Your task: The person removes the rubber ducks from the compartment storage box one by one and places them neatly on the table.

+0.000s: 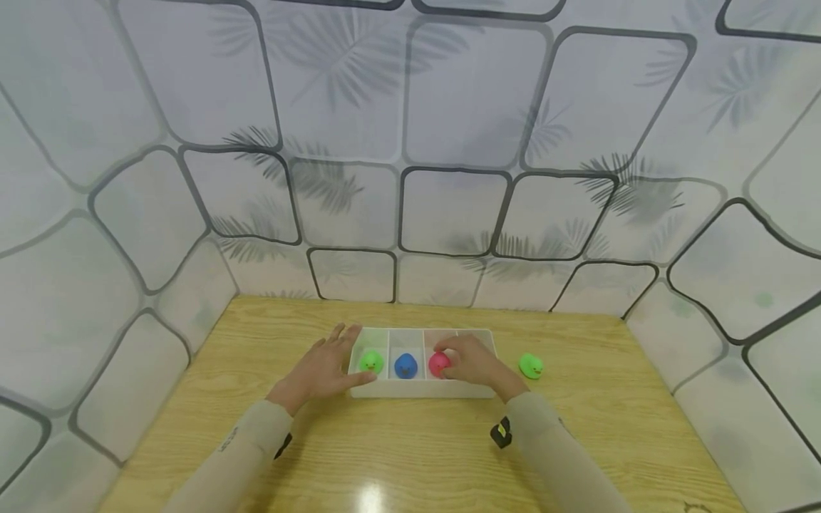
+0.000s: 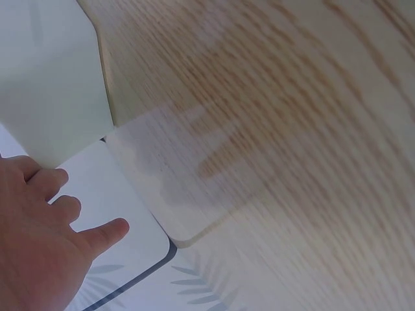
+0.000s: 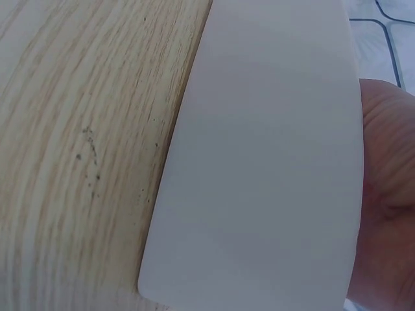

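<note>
pink duck [image 1: 438, 365] sits pinched in the right hand [image 1: 473, 362]; left hand [image 1: 326, 365], fingers spread, touches the tray [image 1: 417, 389].

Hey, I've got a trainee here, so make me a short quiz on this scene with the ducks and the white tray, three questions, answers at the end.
1. Which colour is the toy duck that the right hand grips: A) blue, B) green, C) pink?
2. How many ducks can be seen on the table outside the white tray?
3. True or false: from the wearer's view, the blue duck sits in the compartment directly right of the one with the tray's green duck.

Key:
1. C, pink.
2. One, the loose green duck to the tray's right.
3. True.
</note>
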Action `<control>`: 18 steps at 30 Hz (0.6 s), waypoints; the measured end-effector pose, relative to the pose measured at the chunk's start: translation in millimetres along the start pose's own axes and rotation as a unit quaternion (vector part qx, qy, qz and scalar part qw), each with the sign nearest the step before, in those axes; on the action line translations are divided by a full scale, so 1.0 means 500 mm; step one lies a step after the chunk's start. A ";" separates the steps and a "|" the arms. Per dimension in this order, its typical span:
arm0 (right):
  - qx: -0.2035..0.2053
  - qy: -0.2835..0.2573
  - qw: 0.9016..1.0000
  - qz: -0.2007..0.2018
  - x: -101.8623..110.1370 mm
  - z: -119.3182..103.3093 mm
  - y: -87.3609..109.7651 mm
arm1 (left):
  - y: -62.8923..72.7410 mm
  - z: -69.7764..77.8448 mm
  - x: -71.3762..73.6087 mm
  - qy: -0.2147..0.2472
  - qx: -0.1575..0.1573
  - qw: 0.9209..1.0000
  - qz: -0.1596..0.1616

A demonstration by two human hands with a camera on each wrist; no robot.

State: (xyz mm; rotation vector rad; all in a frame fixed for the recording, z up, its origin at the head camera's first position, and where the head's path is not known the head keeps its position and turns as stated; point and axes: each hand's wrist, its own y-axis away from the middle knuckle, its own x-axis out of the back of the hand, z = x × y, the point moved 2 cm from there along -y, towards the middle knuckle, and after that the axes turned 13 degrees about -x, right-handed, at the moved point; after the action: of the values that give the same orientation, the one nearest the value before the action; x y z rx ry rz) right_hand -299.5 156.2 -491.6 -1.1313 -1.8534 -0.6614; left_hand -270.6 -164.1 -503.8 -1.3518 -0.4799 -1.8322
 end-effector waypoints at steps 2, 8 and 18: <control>0.006 0.010 1.000 0.006 -0.002 0.002 -0.001 | 0.000 0.000 0.000 0.001 0.001 1.000 -0.001; -0.005 0.014 1.000 0.003 -0.007 0.005 -0.007 | 0.000 0.000 0.000 0.000 -0.002 1.000 0.003; 0.004 0.000 1.000 0.007 0.000 0.001 -0.007 | 0.000 0.000 0.000 0.006 0.003 1.000 0.002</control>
State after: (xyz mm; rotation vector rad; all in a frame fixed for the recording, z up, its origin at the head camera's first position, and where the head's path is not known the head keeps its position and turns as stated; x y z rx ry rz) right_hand -302.8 155.2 -492.1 -1.1391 -1.8456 -0.6456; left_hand -270.7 -164.0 -503.8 -1.3370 -0.4758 -1.8330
